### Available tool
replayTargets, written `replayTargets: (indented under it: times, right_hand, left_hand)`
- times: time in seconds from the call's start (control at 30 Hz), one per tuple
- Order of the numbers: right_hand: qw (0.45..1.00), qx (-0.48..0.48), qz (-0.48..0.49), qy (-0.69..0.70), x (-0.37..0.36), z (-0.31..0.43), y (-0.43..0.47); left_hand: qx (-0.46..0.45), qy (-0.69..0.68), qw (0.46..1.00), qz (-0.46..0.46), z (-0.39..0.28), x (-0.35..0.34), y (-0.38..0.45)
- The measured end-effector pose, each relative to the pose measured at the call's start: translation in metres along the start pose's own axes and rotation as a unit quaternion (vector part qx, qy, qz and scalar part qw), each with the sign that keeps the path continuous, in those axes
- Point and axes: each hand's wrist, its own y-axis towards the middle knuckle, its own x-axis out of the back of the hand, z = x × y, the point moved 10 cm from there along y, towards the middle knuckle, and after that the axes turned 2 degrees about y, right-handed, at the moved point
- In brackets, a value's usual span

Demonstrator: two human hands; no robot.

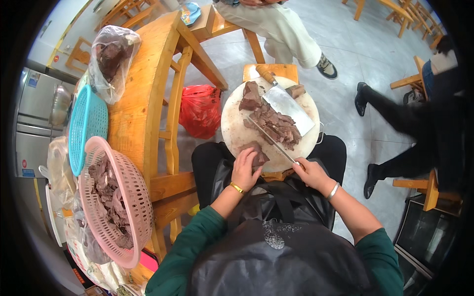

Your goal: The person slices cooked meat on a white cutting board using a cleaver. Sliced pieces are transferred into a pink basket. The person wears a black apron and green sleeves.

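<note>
A round white cutting board (235,114) rests on a wooden stool before me. My left hand (247,166) lies on a dark piece of cooked meat (260,157) at the board's near left. In my right hand (311,171) is the handle of a knife (272,140), whose narrow blade points up and left, over the near side of a pile of sliced meat (279,125). Beyond the pile lies a cleaver (290,109) with a wooden handle, its broad blade flat on the board. A larger meat chunk (250,97) sits at the far left, and another (295,91) beside the cleaver.
On the wooden table (133,122) at left are a pink basket (142,199) holding meat, a blue basket (97,114) and a plastic bag of meat (113,59). A red bag (200,113) is on the floor. One person sits opposite; another in black is at right.
</note>
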Motion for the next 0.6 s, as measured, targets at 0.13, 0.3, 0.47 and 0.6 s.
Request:
replayTargets:
  times: [0.13,0.3,0.47,0.6]
  right_hand:
    - [0.998,-0.023,0.001,0.064,0.007,-0.002,-0.032]
    - [0.99,-0.052,-0.005,0.129,-0.012,-0.016,-0.054]
    - [0.997,-0.022,-0.032,0.07,-0.018,-0.023,-0.052]
    - [0.997,-0.053,-0.014,0.057,-0.02,-0.024,-0.051]
  left_hand:
    - [0.15,0.002,0.985,-0.085,0.045,0.009,-0.023]
    - [0.323,-0.125,0.938,-0.022,0.084,-0.02,-0.029]
    - [0.299,-0.099,0.949,-0.013,0.071,-0.023,-0.007]
    - [0.183,-0.16,0.97,-0.012,0.045,-0.023,0.006]
